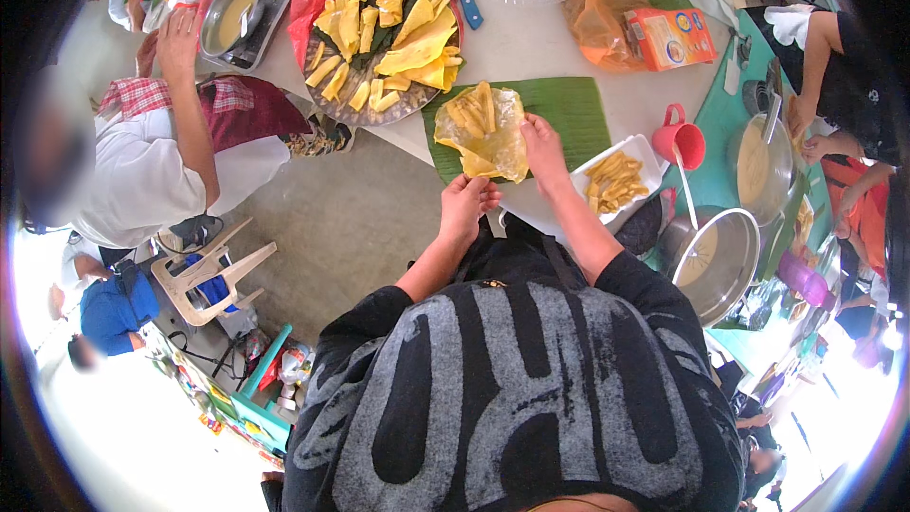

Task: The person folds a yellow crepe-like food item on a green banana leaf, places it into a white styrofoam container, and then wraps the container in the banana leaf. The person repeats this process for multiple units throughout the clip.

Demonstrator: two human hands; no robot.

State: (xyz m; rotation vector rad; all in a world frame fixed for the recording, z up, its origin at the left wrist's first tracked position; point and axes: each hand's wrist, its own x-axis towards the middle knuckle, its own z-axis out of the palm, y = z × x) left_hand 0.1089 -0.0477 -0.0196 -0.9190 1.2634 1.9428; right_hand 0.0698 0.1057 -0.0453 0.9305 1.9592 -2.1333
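A thin yellow crepe lies spread on a green banana leaf, its edges ragged and partly curled. Several fried banana-like strips rest on its upper part. My left hand pinches the crepe's near edge between thumb and fingers. Its right edge is in the grip of my right hand, whose fingertips partly hide it. Beside my right forearm stands a white tray with more of these strips. Beyond the leaf, a round platter holds rolled and folded yellow crepes.
Right of the leaf are a red mug and a metal pot with pale batter and a whisk. An orange box and a blue-handled knife lie farther back. A person stands left, near a bowl of batter.
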